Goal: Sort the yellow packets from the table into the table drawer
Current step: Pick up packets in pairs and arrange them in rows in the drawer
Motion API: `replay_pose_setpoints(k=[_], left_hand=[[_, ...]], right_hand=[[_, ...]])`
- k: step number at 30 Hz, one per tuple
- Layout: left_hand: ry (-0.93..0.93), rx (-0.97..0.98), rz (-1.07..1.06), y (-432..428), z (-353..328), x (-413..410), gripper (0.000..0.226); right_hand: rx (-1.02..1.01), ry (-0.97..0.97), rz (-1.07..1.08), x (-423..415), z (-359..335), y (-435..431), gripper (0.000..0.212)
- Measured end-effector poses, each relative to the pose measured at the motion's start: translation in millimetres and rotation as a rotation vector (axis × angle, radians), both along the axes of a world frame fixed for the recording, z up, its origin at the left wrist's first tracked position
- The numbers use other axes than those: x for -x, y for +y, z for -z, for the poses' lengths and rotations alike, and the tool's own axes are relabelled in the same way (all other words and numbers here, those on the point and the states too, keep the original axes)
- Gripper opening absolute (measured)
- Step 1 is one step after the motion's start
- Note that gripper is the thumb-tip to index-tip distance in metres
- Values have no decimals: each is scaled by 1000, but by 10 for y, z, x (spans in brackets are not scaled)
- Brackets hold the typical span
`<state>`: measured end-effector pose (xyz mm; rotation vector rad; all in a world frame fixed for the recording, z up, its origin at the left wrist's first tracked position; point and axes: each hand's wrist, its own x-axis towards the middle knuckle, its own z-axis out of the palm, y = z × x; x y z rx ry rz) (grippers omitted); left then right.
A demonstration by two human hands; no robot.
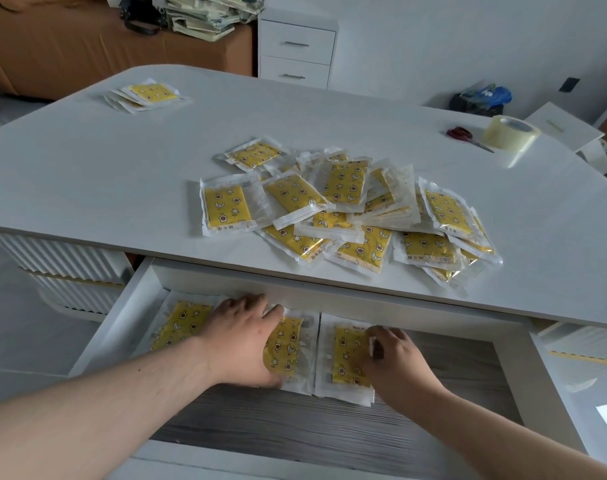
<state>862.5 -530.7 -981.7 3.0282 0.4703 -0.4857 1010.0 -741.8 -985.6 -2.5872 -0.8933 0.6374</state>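
Yellow packets (343, 188), lettering unreadable

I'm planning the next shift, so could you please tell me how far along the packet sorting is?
Early days. Done: a left packet, a middle stack and a right stack lie side by side in the open drawer. In hand: the left hand rests on the middle stack, and the right hand pinches the right stack by its edge. Left: the big pile and a small stack on the table.

Soft even daylight, faint shadows, mild glare on the table (87, 161), wide-angle bending at edges, slightly soft focus
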Motion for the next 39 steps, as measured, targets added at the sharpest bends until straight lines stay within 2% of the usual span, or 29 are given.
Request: replay_pose_setpoints(k=[4,9,11,13,15,16,21,27,30,32,34,37,39], left_hand=[[25,-57,41,-17,5,15,124],[39,-51,47,-34,17,5,120],[21,-78,69,-36,-9,11,119],[1,-81,141,-40,-34,12,114],[0,-52,253,-44,-41,-5,102],[6,-35,301,-45,-42,-17,96],[39,24,336,-36,-11,-31,82],[46,65,284,-105,-323,49,89],[-140,315,-3,-210,-783,212,66],[-283,561,-189,-319,-1095,356,43],[-369,738,-264,-476,-1363,498,29],[-417,841,-256,-624,-1714,663,17],[-436,845,-263,-636,-1914,725,16]], right_hand=[[-103,67,98,-39,47,30,41],[-157,87,96,-15,52,53,40],[-100,-19,-42,2,18,7,47],[80,-204,-330,22,-7,-49,65],[173,-306,-544,21,11,-73,78],[187,-322,-585,15,32,-68,82],[210,-347,-642,-12,117,-46,85],[271,-316,-608,73,-273,-74,83],[80,-163,-368,226,-763,-153,59],[-169,-37,-132,350,-1068,-242,36],[-448,93,89,512,-1310,-356,16],[-794,258,279,778,-1574,-537,14],[-878,276,331,877,-1654,-618,18]])
